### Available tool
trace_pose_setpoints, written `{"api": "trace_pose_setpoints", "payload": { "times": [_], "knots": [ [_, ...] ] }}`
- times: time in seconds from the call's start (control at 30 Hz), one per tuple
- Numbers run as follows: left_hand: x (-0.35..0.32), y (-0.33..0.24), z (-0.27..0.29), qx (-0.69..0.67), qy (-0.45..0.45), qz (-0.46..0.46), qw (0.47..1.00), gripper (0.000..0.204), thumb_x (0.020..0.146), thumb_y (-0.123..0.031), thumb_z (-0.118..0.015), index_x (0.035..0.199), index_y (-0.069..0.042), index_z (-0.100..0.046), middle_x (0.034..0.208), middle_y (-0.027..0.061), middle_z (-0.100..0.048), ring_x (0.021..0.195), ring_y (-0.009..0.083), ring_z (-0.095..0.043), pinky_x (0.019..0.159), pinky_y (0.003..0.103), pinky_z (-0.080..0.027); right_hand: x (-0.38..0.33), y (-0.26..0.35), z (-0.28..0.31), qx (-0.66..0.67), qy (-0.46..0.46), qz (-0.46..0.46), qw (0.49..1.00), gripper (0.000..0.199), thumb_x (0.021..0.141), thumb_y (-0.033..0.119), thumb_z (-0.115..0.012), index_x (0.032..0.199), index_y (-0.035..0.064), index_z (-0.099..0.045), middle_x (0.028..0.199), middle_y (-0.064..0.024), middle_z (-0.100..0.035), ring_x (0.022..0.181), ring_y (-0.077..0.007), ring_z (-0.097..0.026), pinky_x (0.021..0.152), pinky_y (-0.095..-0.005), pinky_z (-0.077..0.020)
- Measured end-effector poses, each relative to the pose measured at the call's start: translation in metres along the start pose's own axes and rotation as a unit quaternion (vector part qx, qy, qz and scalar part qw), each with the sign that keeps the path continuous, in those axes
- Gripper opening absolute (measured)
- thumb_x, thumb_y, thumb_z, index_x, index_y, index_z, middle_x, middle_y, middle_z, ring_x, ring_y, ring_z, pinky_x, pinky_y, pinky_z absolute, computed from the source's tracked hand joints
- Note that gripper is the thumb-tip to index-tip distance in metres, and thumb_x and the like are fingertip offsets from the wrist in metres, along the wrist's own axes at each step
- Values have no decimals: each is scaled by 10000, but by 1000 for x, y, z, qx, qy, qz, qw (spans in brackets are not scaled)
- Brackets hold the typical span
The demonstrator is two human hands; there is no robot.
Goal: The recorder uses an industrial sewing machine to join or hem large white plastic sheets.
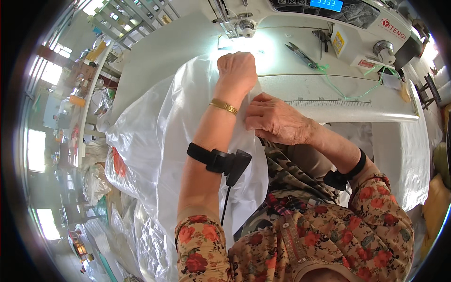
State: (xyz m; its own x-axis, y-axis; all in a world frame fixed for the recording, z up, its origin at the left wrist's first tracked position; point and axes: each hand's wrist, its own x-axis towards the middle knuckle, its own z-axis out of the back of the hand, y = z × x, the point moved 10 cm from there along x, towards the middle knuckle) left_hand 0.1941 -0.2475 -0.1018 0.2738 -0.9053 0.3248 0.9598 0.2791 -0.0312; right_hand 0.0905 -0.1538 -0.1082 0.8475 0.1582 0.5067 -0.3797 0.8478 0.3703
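Observation:
A thin, shiny white sheet (pixel 183 117), translucent like plastic film, runs from the sewing machine's needle area down over the table edge and my lap. Just in front of the lit presser foot area, my left hand (pixel 237 68) is closed on the sheet, fingers bent down. My right hand (pixel 277 120) sits nearer to me and to the right, at the table's front edge, fingers curled round the sheet's right edge. The sewing machine head (pixel 246 28) is above my left hand. Glare and my hand hide the needle point and the stitching.
Thread snips (pixel 301 55) lie on the machine bed (pixel 291 87), right of the needle, tied to a green cord (pixel 338 91). A ruler scale runs along the bed's front. More white sheet (pixel 401 160) hangs at the right. Bagged material (pixel 120 162) is piled at the left.

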Motion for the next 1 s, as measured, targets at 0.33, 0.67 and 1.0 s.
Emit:
{"api": "trace_pose_setpoints", "payload": {
  "times": [0.33,0.67,1.0],
  "knots": [
    [-12,0,-11,-40,51,28,998,155,748,-69,-573,637,38,-584,694,261,-610,687,407,-632,652,472,-487,-6,6,-7,-1,3,33,999,173,753,120,-668,813,53,-520,861,-73,-542,887,-258,-572,916,-397,-423],
    [-21,57,-50,-432,8,140,891,138,871,-91,-602,846,41,-633,716,-8,-595,607,61,-513,517,258,-421,5,-109,47,38,-85,-289,953,253,875,112,-602,1114,45,-555,1010,-134,-644,970,-324,-609,850,-411,-479],
    [-43,60,-53,-639,55,238,729,161,841,-114,-643,819,41,-605,731,-52,-497,664,48,-422,582,242,-369,33,-180,38,-12,-74,-268,961,197,898,223,-582,1036,99,-648,921,-146,-677,925,-350,-618,838,-426,-457]
  ]
}}
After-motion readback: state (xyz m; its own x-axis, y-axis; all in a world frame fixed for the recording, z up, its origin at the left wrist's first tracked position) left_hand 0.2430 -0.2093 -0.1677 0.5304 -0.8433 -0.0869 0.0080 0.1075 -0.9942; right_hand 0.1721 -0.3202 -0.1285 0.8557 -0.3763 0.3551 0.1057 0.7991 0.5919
